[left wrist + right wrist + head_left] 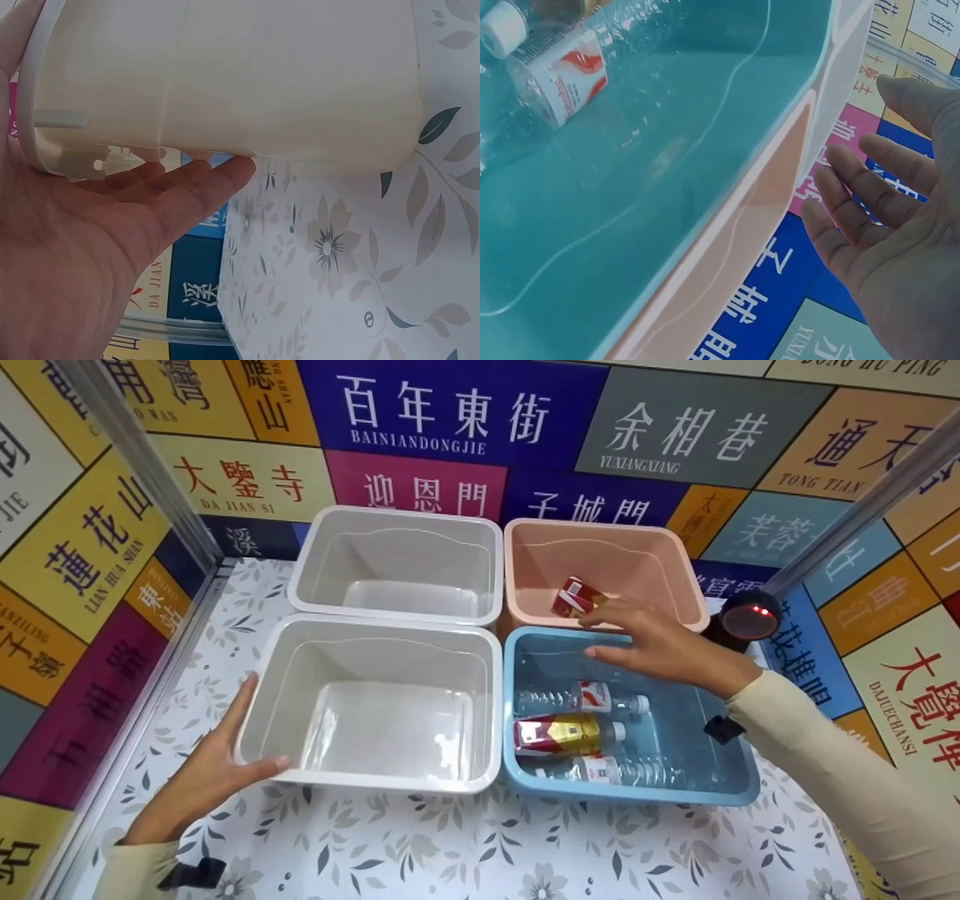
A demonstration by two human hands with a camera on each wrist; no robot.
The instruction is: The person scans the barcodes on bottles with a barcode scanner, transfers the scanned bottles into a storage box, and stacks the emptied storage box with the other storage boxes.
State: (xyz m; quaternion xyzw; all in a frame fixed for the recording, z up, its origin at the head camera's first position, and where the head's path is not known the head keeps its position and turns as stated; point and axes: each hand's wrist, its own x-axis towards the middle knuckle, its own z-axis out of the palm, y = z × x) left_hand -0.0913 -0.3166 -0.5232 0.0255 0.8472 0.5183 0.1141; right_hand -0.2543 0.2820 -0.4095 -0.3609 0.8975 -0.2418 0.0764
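Note:
My left hand [217, 765] touches the front-left corner of a white bin [390, 727]. Its thumb lies at the front rim, while the fairly straight fingers [202, 187] rest along the outer wall in the left wrist view. With fingers spread and nothing held, my right hand [907, 225] hovers over the shared edge of a peach bin [637, 555] and a blue bin [705, 765]. A small red and gold carton [574, 594] is in the peach bin, just beyond those fingertips. Several plastic bottles lie in the blue bin, including one with a red and yellow label [559, 733].
Behind the front white bin stands another whitish bin [405, 555], so the bins form a tight two-by-two block. They stand on a leaf-patterned tabletop [420, 847]. Walls with coloured lettered panels [442, 412] enclose it. A black round device [750, 619] with red lights is beside the right wrist.

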